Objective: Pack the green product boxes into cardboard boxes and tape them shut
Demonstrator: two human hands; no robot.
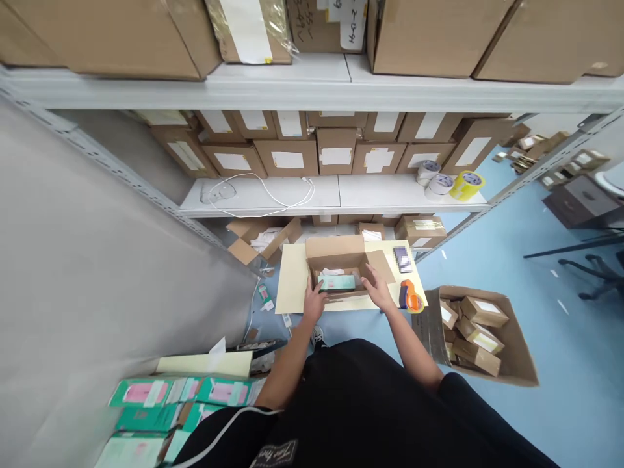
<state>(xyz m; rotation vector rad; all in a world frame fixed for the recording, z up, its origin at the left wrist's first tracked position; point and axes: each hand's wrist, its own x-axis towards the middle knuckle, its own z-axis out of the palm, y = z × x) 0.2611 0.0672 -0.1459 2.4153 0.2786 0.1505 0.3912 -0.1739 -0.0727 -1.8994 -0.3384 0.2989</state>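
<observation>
An open cardboard box [336,246] sits on a pale yellow table [292,279], its flaps spread. Inside it lies a mint-green box [336,283], with some white material behind. My left hand [314,300] grips the front left corner of the cardboard box, fingers along the outside and thumb near the end of the mint-green box. At the right side, my right hand [378,290] is open, its fingers apart against the box wall and flap. An orange tape dispenser [411,296] lies on the table to the right of that hand.
A large carton [521,351] holding several small parcels stands on the floor at right. Shelves ahead carry brown boxes, tape rolls [440,184] and a white cable [266,188]. Green boxes [146,393] are stacked at lower left. Another open carton [241,250] stands left, behind the table.
</observation>
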